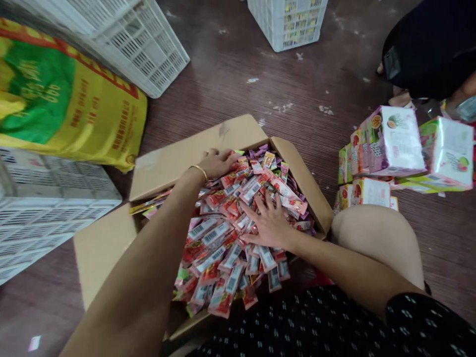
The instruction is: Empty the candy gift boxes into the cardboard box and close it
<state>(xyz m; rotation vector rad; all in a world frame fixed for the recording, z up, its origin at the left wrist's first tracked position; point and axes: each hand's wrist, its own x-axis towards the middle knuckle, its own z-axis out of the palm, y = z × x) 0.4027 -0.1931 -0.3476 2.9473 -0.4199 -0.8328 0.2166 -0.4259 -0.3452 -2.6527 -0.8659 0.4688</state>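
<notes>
An open cardboard box (pixel 163 166) lies on the floor in front of me, heaped with several small red, pink and purple sachets (pixel 226 233). My left hand (pixel 217 162), with a gold bangle on the wrist, rests at the far edge of the heap, fingers curled onto the sachets near the back flap. My right hand (pixel 269 223) lies flat on the middle of the heap with its fingers spread. My bare knee (pixel 375 243) is just right of the box.
White plastic crates stand at the left (pixel 44 213), upper left (pixel 137 39) and top centre (pixel 288 22). A yellow and green sack (pixel 63 104) lies at the left. Pink and green printed cartons (pixel 394 144) are stacked at the right, beside another person in black (pixel 427 49).
</notes>
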